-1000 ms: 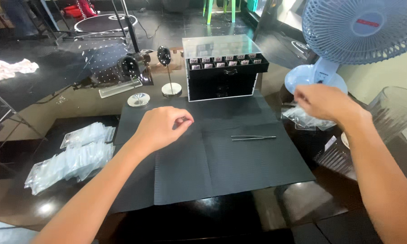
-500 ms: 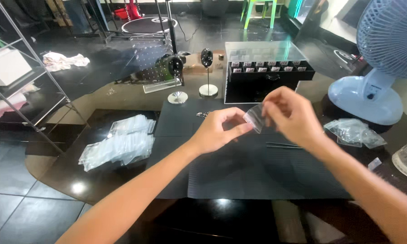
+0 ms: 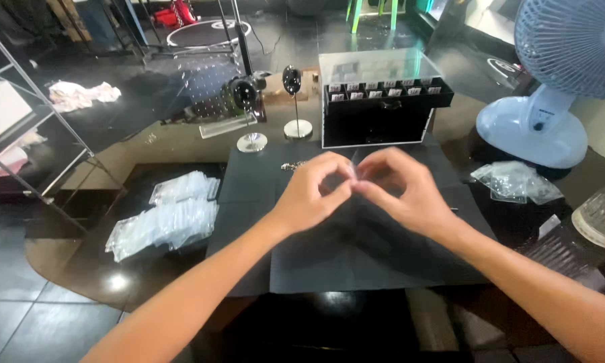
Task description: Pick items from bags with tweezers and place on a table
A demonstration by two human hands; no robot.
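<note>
My left hand (image 3: 312,195) and my right hand (image 3: 402,190) meet fingertip to fingertip above a black mat (image 3: 356,262). Between their fingers they pinch a small clear plastic bag (image 3: 353,170), which is mostly hidden by the fingers. A small silvery chain-like item (image 3: 293,165) lies on the mat's far edge, just beyond my left hand.
A black drawer box with a clear top (image 3: 378,107) stands behind the mat. Two small black display stands (image 3: 292,101) are to its left. Piles of clear bags lie at the left (image 3: 165,216) and right (image 3: 515,180). A white fan (image 3: 551,87) and a ribbed glass dish (image 3: 601,215) sit at the right.
My hands came together from apart; the right hand moved left from near the fan. Both now pinch the small clear bag at the mat's middle. The view has shifted.
</note>
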